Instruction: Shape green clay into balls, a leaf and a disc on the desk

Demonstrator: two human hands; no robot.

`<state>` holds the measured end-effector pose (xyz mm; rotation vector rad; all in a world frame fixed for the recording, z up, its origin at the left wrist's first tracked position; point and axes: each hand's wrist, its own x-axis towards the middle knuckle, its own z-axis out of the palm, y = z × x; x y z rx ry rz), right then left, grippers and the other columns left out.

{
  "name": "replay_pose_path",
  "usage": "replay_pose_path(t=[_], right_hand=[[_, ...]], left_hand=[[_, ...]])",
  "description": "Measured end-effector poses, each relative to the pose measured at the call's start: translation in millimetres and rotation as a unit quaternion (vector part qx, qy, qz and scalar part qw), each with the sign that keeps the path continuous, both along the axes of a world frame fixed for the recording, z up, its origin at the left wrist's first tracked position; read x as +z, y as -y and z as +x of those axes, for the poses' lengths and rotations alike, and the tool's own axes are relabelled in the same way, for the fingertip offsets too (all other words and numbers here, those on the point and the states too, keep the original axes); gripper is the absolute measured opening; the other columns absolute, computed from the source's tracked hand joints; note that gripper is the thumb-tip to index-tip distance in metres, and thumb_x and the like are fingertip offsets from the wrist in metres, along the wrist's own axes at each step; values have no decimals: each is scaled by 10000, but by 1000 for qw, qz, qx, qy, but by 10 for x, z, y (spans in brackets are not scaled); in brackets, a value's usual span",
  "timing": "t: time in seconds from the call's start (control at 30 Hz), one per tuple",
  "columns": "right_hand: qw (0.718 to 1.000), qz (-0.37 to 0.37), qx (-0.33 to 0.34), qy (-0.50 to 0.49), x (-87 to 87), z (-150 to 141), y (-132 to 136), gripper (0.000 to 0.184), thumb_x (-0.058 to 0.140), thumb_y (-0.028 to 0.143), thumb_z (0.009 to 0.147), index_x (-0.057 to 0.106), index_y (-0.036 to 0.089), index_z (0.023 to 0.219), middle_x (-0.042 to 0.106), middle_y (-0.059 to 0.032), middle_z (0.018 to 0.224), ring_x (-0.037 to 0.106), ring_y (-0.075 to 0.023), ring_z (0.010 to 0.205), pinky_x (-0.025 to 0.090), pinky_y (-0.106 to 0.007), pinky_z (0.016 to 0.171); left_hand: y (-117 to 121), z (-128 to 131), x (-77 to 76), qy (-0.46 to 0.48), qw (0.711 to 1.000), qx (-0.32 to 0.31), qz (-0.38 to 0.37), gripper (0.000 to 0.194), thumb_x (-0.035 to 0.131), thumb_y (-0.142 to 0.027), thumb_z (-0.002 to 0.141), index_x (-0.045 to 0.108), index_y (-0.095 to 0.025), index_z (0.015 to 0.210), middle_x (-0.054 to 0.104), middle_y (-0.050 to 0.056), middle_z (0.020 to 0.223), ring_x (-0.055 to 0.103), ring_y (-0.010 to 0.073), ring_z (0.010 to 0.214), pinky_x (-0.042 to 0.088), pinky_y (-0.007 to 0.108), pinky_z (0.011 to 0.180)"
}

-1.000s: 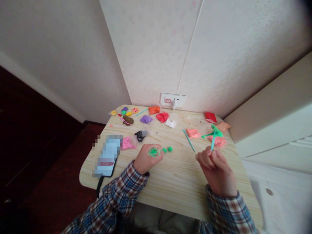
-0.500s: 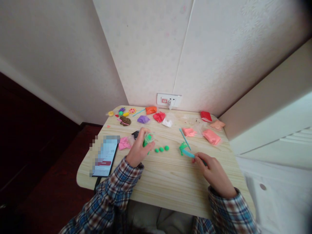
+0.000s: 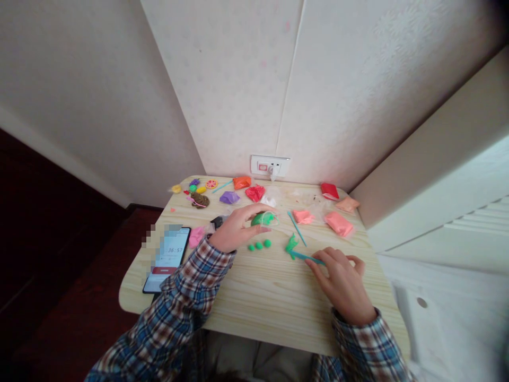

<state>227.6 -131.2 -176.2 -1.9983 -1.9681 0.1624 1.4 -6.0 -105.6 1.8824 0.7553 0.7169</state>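
Wooden table (image 3: 278, 302): part-open left fingers (image 3: 256, 208) cup green clay (image 3: 260, 219); nearly closed right fingers (image 3: 332, 255) pinch blue tool (image 3: 305, 257).

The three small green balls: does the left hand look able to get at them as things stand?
Probably yes: the balls lie uncovered on the table, just nearer the wearer than the left hand, though its grip is occupied by a green lump.
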Motion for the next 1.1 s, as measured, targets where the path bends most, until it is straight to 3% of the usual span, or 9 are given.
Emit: replay_pose_path(t=[0.13,0.27,0.4,0.5,0.73,0.83,0.9,1.0,1.1], right_hand=[[997,76,-11,-5,170,-3,15,311,419,451,919,604,218,1010,642,-66,988,577,-256,937,243,-472,904],[981,133,67,-120,463,-163,-16,353,488,400,899,525,238,1210,589,-94,1140,537,-263,1068,360,-432,904],[957,167,147,-188,685,-352,-67,341,522,310,892,524,281,1232,527,-91,1203,504,-263,1109,403,-450,929],[952,191,165,-175,727,-401,-80,324,536,266,887,545,289,1210,513,-88,1204,493,-266,1109,402,-466,931],[951,216,166,-147,711,-420,-46,231,552,215,875,628,277,1085,531,-71,1201,497,-264,1103,374,-473,931],[948,200,162,-188,688,-345,-75,258,549,247,879,612,289,1126,515,-67,1238,491,-258,1132,384,-457,941],[946,204,123,-221,607,-233,-108,290,542,263,884,583,282,1169,529,-69,1215,501,-243,1127,396,-432,936],[971,162,61,-168,357,-48,-149,248,550,300,876,602,250,1114,573,-78,1130,513,-258,1094,375,-442,902],[994,64,47,-69,55,49,-158,172,543,287,869,633,245,1010,569,-77,1095,512,-268,1037,339,-447,848]], left_hand=[[149,-59,-3,29,996,-29,-74,273,600,-238,811,598,-134,1063,612,124,1151,577,215,1057,433,337,914],[281,-35,16,54,982,-72,-168,314,613,-263,812,536,-147,1094,641,122,1095,608,212,1013,466,322,841],[379,9,23,92,969,-131,-189,268,553,-337,867,516,-149,1054,653,126,1043,618,217,993,469,341,832],[419,12,23,81,972,-146,-165,292,484,-379,903,516,-141,1070,650,123,1002,615,192,932,472,321,799],[471,21,-7,55,980,-137,-136,351,375,-413,937,491,-131,1113,615,76,900,587,145,811,468,290,771],[437,35,-14,59,981,-126,-137,279,362,-377,942,449,-145,1073,622,85,943,589,133,774,474,281,723],[343,44,-21,36,987,-96,-123,228,347,-357,944,415,-158,1032,633,80,918,596,134,737,475,279,679],[103,77,-48,-81,997,-14,-5,173,347,-301,943,447,-161,938,627,59,826,600,158,741,475,306,701],[-144,154,-101,-220,961,20,165,126,471,-238,898,537,-135,927,613,102,974,580,205,955,451,349,864]])
